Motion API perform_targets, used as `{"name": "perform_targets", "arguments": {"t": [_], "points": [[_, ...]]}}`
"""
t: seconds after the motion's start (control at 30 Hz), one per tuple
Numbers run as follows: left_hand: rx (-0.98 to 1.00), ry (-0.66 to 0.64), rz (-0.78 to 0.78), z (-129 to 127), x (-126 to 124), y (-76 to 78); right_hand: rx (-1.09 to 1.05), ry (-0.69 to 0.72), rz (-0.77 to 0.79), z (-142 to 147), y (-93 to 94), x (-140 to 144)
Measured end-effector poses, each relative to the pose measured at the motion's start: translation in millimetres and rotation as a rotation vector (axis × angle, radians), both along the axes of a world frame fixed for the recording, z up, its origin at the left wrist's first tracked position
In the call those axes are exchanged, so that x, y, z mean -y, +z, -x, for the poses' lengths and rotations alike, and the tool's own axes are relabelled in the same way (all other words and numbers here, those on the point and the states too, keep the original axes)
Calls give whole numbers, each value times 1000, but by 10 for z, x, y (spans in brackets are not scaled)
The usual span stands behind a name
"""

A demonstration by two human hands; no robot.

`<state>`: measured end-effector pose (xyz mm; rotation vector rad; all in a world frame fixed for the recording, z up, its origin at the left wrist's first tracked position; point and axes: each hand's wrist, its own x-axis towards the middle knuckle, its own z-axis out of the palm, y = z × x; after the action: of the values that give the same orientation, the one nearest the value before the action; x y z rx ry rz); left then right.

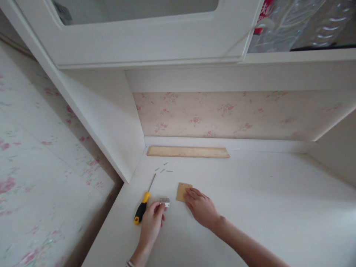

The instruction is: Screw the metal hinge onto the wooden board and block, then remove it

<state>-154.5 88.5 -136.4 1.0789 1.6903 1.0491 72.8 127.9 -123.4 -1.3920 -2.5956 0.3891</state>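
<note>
My left hand (152,218) is closed, pinching a small silver metal hinge (165,202) between thumb and fingers just above the white surface. My right hand (202,207) grips the right side of a small thin wooden board (181,191), its fingers over the edge. Two small holes show along the board's far end. Beside my left hand lies a screwdriver (144,204) with a yellow and black handle, its shaft pointing away from me. Several loose screws (162,170) are scattered beyond its tip.
A long wooden strip (188,151) lies along the back of the white desktop (250,193). An upright side panel (105,118) bounds the left. Overhead hangs a white cabinet door (147,42), with plastic-wrapped items (294,26) in an open shelf at the right.
</note>
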Motion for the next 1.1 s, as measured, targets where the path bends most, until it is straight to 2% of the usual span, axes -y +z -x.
{"name": "perform_targets", "arguments": {"t": [0.2,0.4,0.5,0.9,1.1], "points": [[-75,-99,-1,37,177,-34,41,-15,-78,695,-4,-683],[-118,-155,-70,21,78,9,50,-10,-91,1021,-9,-1068],[-154,-156,-73,22,52,11,62,-18,-90,1103,-19,-1145],[-94,-143,-78,34,81,-23,87,-27,-93,1272,3,-1316],[-76,-128,-51,37,86,-5,91,-23,-94,1181,-8,-1271]]}}
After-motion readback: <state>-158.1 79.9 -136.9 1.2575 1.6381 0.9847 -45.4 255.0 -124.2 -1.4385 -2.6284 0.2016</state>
